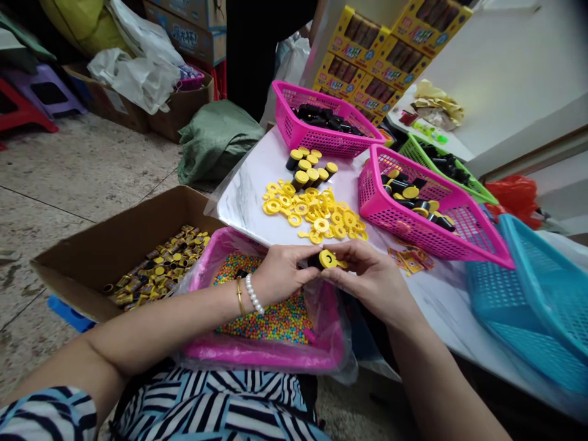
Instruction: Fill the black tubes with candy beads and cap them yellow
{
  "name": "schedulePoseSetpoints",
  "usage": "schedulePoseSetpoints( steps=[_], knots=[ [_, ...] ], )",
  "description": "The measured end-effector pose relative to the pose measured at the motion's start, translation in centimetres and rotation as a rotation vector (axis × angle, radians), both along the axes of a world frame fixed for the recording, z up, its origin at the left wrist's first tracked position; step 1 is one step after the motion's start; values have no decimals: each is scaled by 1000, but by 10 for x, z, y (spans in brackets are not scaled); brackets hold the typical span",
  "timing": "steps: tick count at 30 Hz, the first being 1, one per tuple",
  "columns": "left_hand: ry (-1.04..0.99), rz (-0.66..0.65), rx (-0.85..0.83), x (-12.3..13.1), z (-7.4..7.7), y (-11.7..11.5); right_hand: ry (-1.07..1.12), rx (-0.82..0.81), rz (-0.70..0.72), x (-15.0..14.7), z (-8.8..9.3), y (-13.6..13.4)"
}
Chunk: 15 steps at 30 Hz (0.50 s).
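Note:
My left hand point(287, 269) is closed around a small black cylinder point(314, 261) and holds it roughly sideways. Pinched in my right hand point(367, 272) is a yellow ring-shaped cap point(327, 259) at the cylinder's end; whether it is fully seated I cannot tell. Both hands are over the edge of a pink tub point(264, 358) lined with clear plastic and holding many colourful small beads point(275, 321). Loose yellow caps point(321, 214) are heaped on the table just beyond my fingers. Behind them stand several black cylinders with yellow lids point(312, 168).
Pink baskets point(390, 223) with black cylinders stand on the marble-patterned table point(243, 199). A blue basket point(519, 294) is at right, a green basket point(478, 191) behind. Left, a cardboard box point(78, 275) holds finished-looking small containers. Yellow packages point(362, 67) are stacked at the back, near a person in dark clothes point(250, 55).

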<state>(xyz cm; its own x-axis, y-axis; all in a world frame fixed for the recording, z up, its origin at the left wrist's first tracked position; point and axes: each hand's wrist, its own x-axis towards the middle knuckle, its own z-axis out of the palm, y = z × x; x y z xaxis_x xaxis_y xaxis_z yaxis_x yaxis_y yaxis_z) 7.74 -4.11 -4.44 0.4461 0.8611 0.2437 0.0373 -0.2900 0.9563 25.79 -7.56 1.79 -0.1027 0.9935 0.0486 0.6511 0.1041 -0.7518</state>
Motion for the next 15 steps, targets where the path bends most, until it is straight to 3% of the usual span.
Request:
schedulePoseSetpoints(
  steps=[5, 10, 12, 15],
  knots=[
    [41, -86, -139, -6, 17, 0, -2, -26, 19, 0, 3, 0],
    [-103, -283, -660, -6, 36, 8, -31, -38, 53, -3, 11, 3],
    [-138, -287, -771, -2, 39, 11, -89, -20, 58, -4, 14, 3],
    [-148, -228, -811, 3, 41, 12, -152, 36, 53, -6, 15, 3]
  ],
)
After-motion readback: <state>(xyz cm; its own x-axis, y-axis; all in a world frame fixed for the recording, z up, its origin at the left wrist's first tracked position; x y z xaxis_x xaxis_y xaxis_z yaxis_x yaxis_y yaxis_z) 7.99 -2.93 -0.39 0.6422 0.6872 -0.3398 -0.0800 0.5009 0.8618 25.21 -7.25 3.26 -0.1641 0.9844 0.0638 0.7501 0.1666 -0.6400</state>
